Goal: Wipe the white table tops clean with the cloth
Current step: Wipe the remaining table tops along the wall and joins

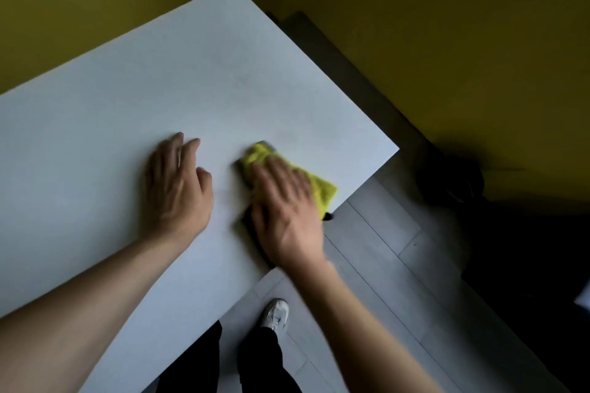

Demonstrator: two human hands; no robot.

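The right hand [287, 214] lies flat, fingers spread, pressing a yellow cloth [319, 188] onto the white table [159, 89]; the cloth is crumpled, with what may be a darker edge, though blur hides detail; it sits near the table's right edge, one corner just reaching it. The left hand [178, 182] rests open, palm down, beside it, holding nothing; the tabletop stretches bare to the left and beyond. A grey floor [383, 265], a white shoe [275, 314] and a yellow wall [447, 41] surround it.
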